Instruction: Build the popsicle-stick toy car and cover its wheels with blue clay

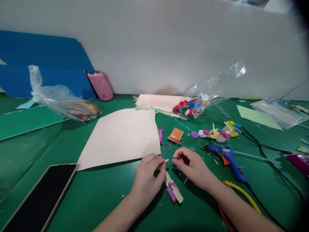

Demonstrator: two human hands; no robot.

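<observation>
My left hand [150, 175] pinches a short pale stick [166, 160], its end poking out past the thumb and fingertips. Just to the right, my right hand [191, 166] hovers with fingers curled toward the thumb; whatever lies between the tips, if anything, is too small to make out. Below and between the hands, a purple block [172, 194] lies on the green table with several short pale sticks [177, 194] on it. A metal ring [166, 147] and an orange clay packet [176, 135] lie beyond my fingers. A blue glue gun [223, 154] rests right of my right hand.
Cream paper [120, 137] covers the table on the left, by a black-screened phone [41, 199]. Behind stand a pink flask [100, 86] and a bag of bread [72, 104]. Coloured caps [185, 108], a stick-and-clay model [220, 132], cables and a yellow tube [243, 195] occupy the right.
</observation>
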